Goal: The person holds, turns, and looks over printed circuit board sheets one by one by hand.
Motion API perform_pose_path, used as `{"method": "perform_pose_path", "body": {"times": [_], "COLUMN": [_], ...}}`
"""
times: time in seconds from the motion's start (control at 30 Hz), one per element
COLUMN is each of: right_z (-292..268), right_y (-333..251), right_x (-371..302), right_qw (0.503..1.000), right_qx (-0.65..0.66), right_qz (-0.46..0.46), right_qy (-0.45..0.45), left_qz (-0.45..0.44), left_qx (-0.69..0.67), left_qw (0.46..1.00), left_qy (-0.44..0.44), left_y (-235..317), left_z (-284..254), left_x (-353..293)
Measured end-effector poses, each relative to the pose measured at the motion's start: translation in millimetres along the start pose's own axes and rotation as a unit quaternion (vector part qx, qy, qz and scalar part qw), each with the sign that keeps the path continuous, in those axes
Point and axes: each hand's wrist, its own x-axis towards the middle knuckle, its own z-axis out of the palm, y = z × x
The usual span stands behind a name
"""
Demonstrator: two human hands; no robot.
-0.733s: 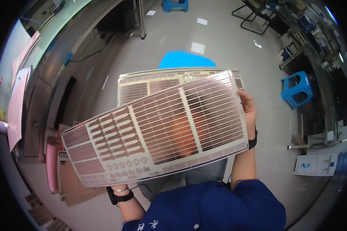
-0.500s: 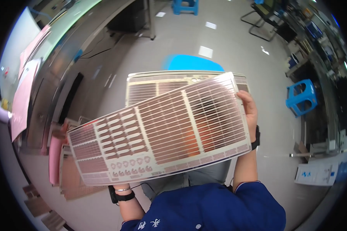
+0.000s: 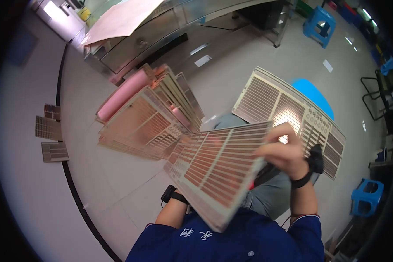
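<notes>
My right hand (image 3: 286, 150) pinches the upper right edge of a thin, copper-coloured patterned panel (image 3: 218, 161) between thumb and fingers. The panel is tilted above my lap, with long slots, pale borders and small shapes at its far left end. My left forearm (image 3: 172, 214) reaches up behind the panel, which hides most of my left hand; its fingers cannot be made out. Beyond my right hand, a similar panel (image 3: 266, 98) lies across my knees and on or over a blue stool (image 3: 314, 96). At the held panel's left end stand several upright similar panels (image 3: 139, 118).
A pink roll (image 3: 124, 94) leans among the upright panels. A metal cabinet (image 3: 139, 46) with a pink sheet (image 3: 122, 22) on top stands behind. Small panels (image 3: 48, 128) lie on the floor at left. Blue stools (image 3: 367, 196) stand to the right and far back.
My view has turned left toward the upright panels. The held panel has swung left and tilted steeply, its left end now by that stack. More of the panel over my knees shows.
</notes>
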Motion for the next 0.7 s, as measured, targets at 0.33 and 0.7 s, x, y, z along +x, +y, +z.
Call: {"method": "perform_pose_path", "body": {"times": [0.33,0.7], "right_z": [157.7,31.7], "right_y": [-39.7,19.1], "right_x": [-39.4,-95.4], "right_qw": [0.971,0.956], "right_qx": [-0.055,-0.160], "right_qz": [-0.082,0.246], "right_qy": [-0.218,0.005], "left_qz": [-0.037,-0.064], "left_qx": [-0.152,-0.144], "left_qw": [0.987,0.943], "left_qy": [0.040,0.294], "left_y": [19.0,-26.4], "left_z": [-87.4,4.7], "left_x": [17.9,73.5]}}
